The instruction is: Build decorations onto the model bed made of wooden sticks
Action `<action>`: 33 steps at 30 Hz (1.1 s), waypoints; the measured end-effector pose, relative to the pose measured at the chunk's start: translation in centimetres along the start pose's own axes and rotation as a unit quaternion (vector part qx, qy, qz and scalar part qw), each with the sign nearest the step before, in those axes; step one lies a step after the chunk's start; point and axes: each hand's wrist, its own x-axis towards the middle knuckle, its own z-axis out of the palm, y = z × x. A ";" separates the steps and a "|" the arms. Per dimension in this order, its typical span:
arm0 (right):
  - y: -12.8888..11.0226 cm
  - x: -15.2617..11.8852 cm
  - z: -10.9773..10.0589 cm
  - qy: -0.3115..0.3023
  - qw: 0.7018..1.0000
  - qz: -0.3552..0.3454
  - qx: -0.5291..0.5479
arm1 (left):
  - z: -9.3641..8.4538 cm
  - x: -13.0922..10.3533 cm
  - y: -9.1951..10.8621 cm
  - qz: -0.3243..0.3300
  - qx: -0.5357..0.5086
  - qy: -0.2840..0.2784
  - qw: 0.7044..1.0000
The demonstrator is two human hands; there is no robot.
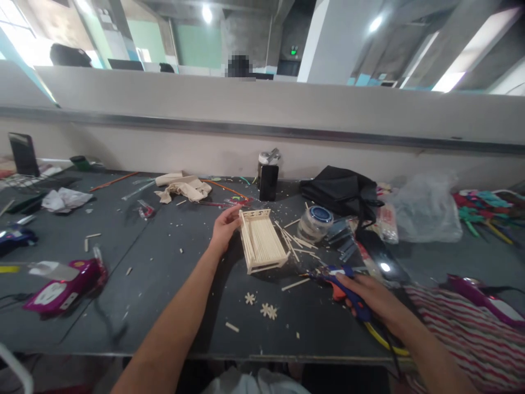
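Note:
Near the middle of the dark table stands a small bed-like frame made of pale wooden sticks. My left hand grips its back left corner, fingers closed on it. In my right hand is a blue glue gun with an orange trigger, its nozzle pointing left, just apart from the frame's front right corner. A loose stick lies below the nozzle. Star-shaped wooden pieces rest in front of the frame. More sticks are scattered between the frame and a clear jar with a blue lid.
A phone leans upright behind the frame. A black bag, plastic bag and striped cloth lie right. Far left is a magenta glue gun. Crumpled beige cloth lies back left. A partition borders the table.

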 end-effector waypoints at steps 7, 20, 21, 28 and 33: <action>-3.4 -1.3 0.3 0.154 0.882 -0.130 -0.426 | -1.3 -4.2 1.7 0.012 0.079 0.094 0.992; -14.3 2.1 12.3 -0.183 0.865 -0.337 -0.325 | -2.1 -9.5 2.8 0.021 0.139 0.156 0.978; -14.3 2.3 12.6 -0.192 0.861 -0.335 -0.331 | -2.2 -9.6 2.8 0.026 0.137 0.156 0.978; -14.1 2.4 13.2 -0.182 0.856 -0.335 -0.348 | -2.5 -9.6 3.2 0.088 0.109 0.123 0.982; -14.9 1.9 12.7 -0.179 0.853 -0.344 -0.348 | -2.3 -9.5 3.4 0.071 0.045 0.100 0.991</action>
